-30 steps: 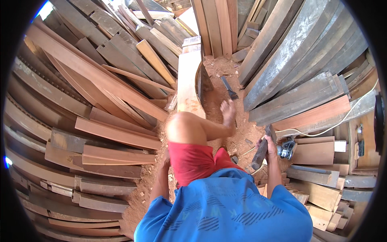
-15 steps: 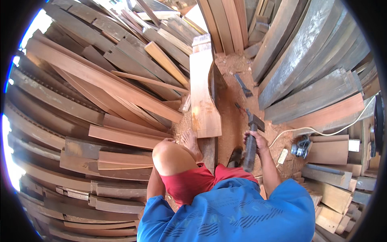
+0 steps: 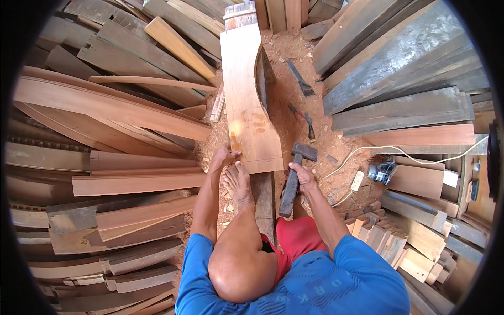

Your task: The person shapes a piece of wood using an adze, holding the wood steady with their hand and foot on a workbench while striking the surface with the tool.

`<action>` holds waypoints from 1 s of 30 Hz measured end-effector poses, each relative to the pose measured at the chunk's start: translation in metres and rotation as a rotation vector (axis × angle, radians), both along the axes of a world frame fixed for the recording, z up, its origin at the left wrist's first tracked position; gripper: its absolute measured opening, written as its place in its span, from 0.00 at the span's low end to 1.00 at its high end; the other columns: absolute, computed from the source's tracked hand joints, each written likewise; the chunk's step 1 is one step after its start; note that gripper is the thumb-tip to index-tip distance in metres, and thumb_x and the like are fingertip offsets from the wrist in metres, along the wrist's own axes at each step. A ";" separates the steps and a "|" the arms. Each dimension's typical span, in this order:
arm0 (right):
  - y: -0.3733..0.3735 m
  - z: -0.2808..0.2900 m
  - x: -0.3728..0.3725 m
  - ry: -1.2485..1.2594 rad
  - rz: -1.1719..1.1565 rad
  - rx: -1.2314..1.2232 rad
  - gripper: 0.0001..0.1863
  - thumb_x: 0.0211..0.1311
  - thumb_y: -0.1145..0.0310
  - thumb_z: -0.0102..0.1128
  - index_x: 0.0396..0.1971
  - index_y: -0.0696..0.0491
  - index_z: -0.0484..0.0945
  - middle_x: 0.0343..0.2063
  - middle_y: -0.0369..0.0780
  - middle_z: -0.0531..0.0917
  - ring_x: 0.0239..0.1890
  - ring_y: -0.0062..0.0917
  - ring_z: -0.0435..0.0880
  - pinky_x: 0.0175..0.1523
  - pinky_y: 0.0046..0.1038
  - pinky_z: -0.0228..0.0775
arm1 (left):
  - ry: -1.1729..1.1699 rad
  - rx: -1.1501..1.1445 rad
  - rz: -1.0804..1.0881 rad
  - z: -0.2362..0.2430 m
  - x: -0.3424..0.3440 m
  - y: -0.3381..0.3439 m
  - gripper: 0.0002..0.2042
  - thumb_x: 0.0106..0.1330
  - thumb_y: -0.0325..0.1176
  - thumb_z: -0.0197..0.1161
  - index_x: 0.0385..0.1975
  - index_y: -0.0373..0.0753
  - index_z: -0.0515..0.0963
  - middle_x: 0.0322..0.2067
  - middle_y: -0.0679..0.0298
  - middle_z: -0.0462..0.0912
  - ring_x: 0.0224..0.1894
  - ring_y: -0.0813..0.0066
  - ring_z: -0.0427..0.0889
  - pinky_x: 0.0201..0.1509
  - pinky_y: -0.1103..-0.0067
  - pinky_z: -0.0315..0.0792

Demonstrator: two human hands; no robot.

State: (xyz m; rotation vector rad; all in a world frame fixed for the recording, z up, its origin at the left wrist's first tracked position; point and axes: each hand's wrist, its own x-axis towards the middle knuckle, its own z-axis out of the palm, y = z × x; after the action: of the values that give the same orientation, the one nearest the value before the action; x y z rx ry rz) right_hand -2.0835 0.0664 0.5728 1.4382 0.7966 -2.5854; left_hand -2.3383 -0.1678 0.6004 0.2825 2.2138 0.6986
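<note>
A pale board point(image 3: 249, 105) with a wavy right edge lies lengthwise on a dark wooden beam point(image 3: 264, 194) in front of me. My left hand point(image 3: 227, 155) is at its near left edge, fingers reaching onto the wood, apparently holding nothing. My right hand point(image 3: 304, 178) is closed round a dark, heavy hammer point(image 3: 305, 151), just right of the board's near end. Its head points away from me and its thick shaft slants back toward my lap. Just below the board my bare foot point(image 3: 239, 184) rests against the beam.
A flat dark tool point(image 3: 300, 80) and pliers-like tool point(image 3: 304, 122) lie on sawdust to the right. Farther right are a power tool point(image 3: 382, 171), a pale cable point(image 3: 415, 171) and a white socket block point(image 3: 357, 181). Stacked planks point(image 3: 136, 185) crowd both sides.
My left hand has come forward from beside my knee to the board's edge. My right hand keeps the hammer, now left in view. The view has shifted and my raised knee sits lower.
</note>
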 end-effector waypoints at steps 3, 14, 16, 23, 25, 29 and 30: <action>-0.005 -0.004 -0.010 0.018 0.048 0.007 0.13 0.57 0.63 0.69 0.32 0.56 0.78 0.23 0.38 0.81 0.22 0.26 0.80 0.29 0.29 0.77 | 0.055 0.013 -0.056 0.036 0.008 0.007 0.19 0.58 0.44 0.74 0.37 0.31 0.83 0.26 0.53 0.85 0.25 0.67 0.81 0.29 0.70 0.73; 0.031 0.018 -0.017 -0.045 0.277 0.154 0.11 0.55 0.64 0.69 0.31 0.52 0.76 0.18 0.29 0.74 0.15 0.14 0.69 0.20 0.21 0.61 | -0.167 -0.115 -0.393 -0.005 -0.028 0.009 0.17 0.60 0.36 0.71 0.48 0.38 0.80 0.29 0.54 0.86 0.29 0.66 0.82 0.36 0.65 0.75; 0.037 0.015 -0.014 -0.051 0.310 0.190 0.12 0.55 0.63 0.70 0.32 0.52 0.77 0.18 0.29 0.74 0.14 0.14 0.69 0.19 0.21 0.61 | 0.135 -0.283 -0.388 0.029 -0.035 0.037 0.24 0.60 0.36 0.71 0.55 0.38 0.75 0.37 0.53 0.86 0.38 0.63 0.83 0.44 0.62 0.74; 0.040 0.023 -0.019 -0.015 0.378 0.209 0.14 0.54 0.61 0.72 0.30 0.53 0.78 0.18 0.30 0.75 0.15 0.14 0.70 0.19 0.21 0.63 | 0.846 -0.096 -1.110 0.070 -0.065 0.116 0.48 0.51 0.45 0.75 0.72 0.43 0.55 0.72 0.48 0.54 0.74 0.51 0.53 0.78 0.63 0.45; 0.042 0.024 -0.022 -0.006 0.425 0.220 0.14 0.54 0.60 0.72 0.30 0.54 0.79 0.19 0.31 0.76 0.15 0.14 0.71 0.20 0.20 0.64 | 0.857 -0.021 -1.087 0.057 -0.054 0.147 0.47 0.50 0.44 0.76 0.71 0.45 0.58 0.70 0.51 0.58 0.74 0.53 0.53 0.79 0.64 0.44; 0.049 0.007 -0.023 0.016 0.465 0.267 0.15 0.54 0.60 0.72 0.32 0.56 0.80 0.20 0.31 0.78 0.16 0.14 0.72 0.20 0.20 0.64 | 0.632 -0.224 -1.191 0.048 -0.048 0.186 0.41 0.46 0.41 0.78 0.64 0.46 0.68 0.63 0.58 0.68 0.72 0.58 0.57 0.76 0.62 0.48; 0.050 -0.003 -0.016 0.011 0.472 0.258 0.15 0.55 0.60 0.71 0.31 0.58 0.81 0.20 0.32 0.79 0.17 0.15 0.73 0.22 0.21 0.65 | 0.646 -0.137 -1.215 0.051 -0.050 0.184 0.33 0.45 0.42 0.77 0.55 0.47 0.74 0.55 0.63 0.73 0.67 0.63 0.64 0.70 0.62 0.54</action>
State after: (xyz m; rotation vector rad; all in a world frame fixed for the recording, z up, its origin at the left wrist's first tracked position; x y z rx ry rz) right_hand -2.0992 0.1164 0.5702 1.1117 1.3269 -2.1931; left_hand -2.3878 0.0161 0.6510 1.7609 2.0736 -0.2663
